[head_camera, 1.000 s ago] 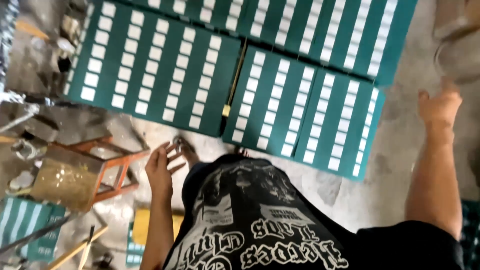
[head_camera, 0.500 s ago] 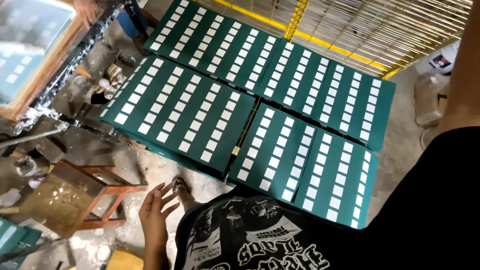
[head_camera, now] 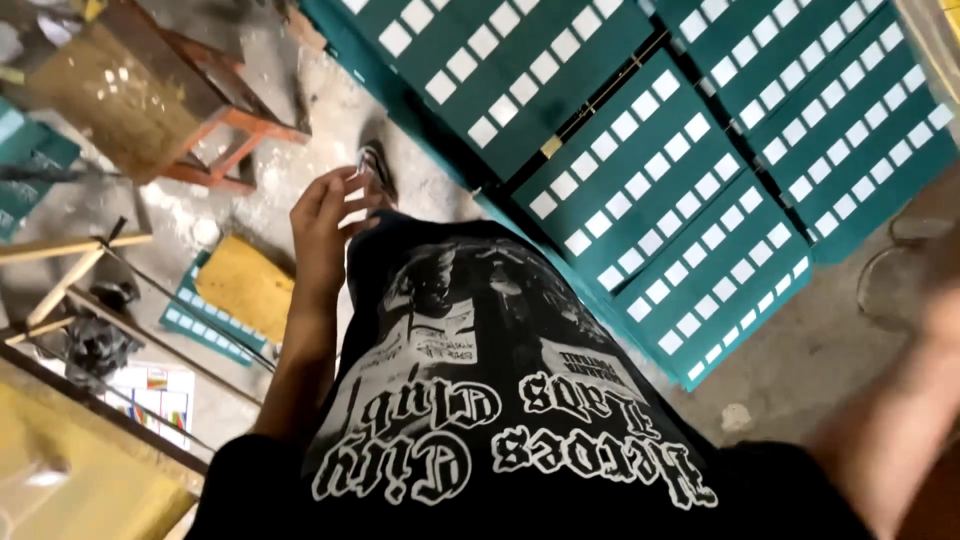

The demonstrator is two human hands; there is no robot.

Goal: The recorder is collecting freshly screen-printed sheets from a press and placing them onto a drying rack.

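Observation:
I look down my black printed shirt at a dirty concrete floor. My left hand hangs at my side with fingers loosely curled and holds nothing. My right arm is a blur at the right edge, and my right hand is too smeared to read. Large teal sheets printed with rows of white rectangles lie spread on the floor ahead of me. One foot in a sandal shows just beyond my left hand.
An orange-framed wooden stool stands at the upper left. A yellow pad on a small teal sheet lies on the floor to the left. Wooden sticks, a yellow board and a round wire ring are nearby.
The view has swung: the teal sheets slid to the upper right and the stool to the upper left. My left hand sits higher in view. My right arm swept into the right edge.

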